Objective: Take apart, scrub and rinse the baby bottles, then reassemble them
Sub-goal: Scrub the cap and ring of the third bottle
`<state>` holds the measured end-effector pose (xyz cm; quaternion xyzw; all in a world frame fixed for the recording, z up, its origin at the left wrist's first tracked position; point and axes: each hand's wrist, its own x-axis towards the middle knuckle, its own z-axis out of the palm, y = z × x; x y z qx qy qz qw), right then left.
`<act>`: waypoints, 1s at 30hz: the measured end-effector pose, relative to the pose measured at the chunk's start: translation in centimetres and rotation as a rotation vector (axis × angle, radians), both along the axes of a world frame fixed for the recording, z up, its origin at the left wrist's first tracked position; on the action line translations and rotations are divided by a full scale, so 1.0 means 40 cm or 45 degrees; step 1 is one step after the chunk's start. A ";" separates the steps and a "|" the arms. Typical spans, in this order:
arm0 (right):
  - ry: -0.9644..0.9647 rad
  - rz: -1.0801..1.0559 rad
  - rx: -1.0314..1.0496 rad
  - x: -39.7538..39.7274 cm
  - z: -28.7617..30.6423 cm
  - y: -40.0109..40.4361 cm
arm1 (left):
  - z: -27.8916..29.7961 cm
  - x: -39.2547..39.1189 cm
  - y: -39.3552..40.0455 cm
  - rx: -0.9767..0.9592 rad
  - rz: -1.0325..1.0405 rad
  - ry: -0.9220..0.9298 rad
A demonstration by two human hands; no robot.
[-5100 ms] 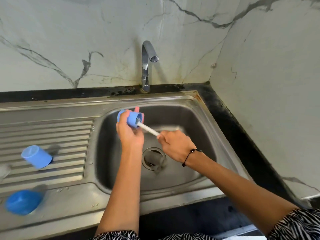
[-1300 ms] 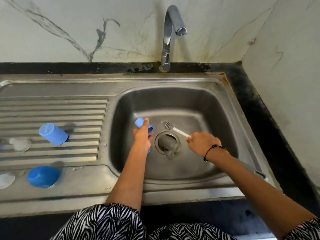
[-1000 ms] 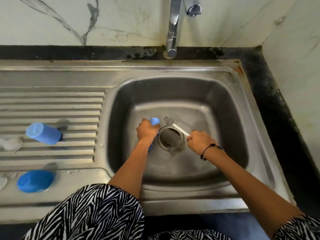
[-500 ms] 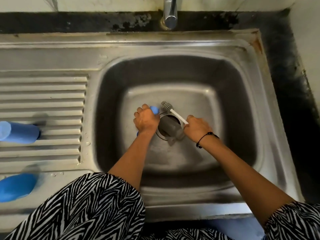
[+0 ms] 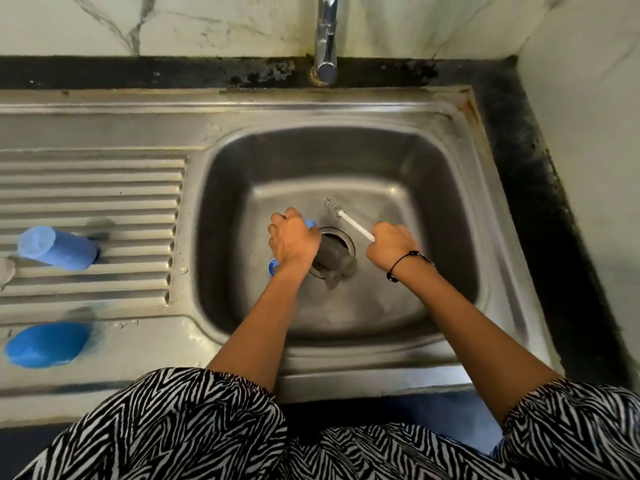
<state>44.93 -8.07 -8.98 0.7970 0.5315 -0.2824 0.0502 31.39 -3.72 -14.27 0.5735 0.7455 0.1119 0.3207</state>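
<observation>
My left hand (image 5: 293, 242) grips a small blue bottle part (image 5: 273, 266) low in the sink basin, just left of the drain; only its blue ends show past my fingers. My right hand (image 5: 390, 250) holds a thin white-handled brush (image 5: 349, 221), its grey bristle head pointing up and left, clear of the blue part. On the draining board to the left lies a light blue bottle body (image 5: 57, 248) on its side. A darker blue piece (image 5: 45, 344) sits near the front edge.
The steel sink (image 5: 457, 216) has a drain (image 5: 334, 256) with a grey plug between my hands. The tap (image 5: 325, 39) stands at the back, with no water seen running. A pale translucent piece (image 5: 5, 270) lies at the far left edge. Marble walls close the back and right.
Since five seconds ago the brush has come out of the blue part and both hands have dropped to the basin floor by the drain. Over the last second they have barely shifted.
</observation>
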 end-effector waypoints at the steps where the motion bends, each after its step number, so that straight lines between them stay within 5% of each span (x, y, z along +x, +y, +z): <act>1: 0.006 -0.016 0.030 0.002 0.013 -0.011 | 0.012 0.007 -0.014 0.010 -0.004 -0.037; 13: -0.031 -0.130 0.483 0.128 0.136 -0.154 | 0.184 0.151 -0.119 0.136 -0.386 -0.240; 17: -0.222 -0.188 0.605 0.224 0.191 -0.208 | 0.276 0.244 -0.129 0.205 -0.578 -0.261; 30: -0.594 -0.277 0.492 0.408 0.162 -0.219 | 0.330 0.511 -0.151 0.175 -0.852 -0.210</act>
